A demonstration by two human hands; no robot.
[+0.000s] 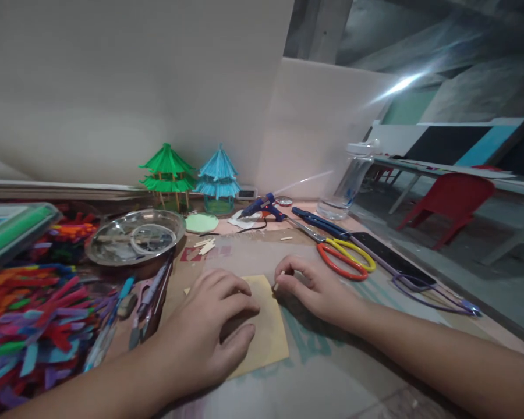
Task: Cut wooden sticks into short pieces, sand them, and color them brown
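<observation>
A yellow square sheet (pixel 268 331) lies on the covered work surface in front of me. My left hand (pixel 220 326) rests over its left part, thumb apart from the fingers, with nothing visible in it. At the sheet's upper right edge, my right hand (pixel 308 285) pinches a short pale wooden stick (pixel 280 280) between thumb and fingertips. Beyond my left hand lie several similar cut stick pieces (pixel 207 247). One more stick piece (pixel 286 238) sits alone farther back. Part of the sheet is hidden under my left hand.
Two paper-roofed models, green (pixel 167 174) and blue (pixel 219 180), stand at the back. Near them are a glue gun (pixel 264 206), scissors (pixel 344 250), a phone (pixel 388 259) and a clear bottle (pixel 347 183). Left are a metal plate (pixel 100 256), pens and colourful strips (pixel 39 326).
</observation>
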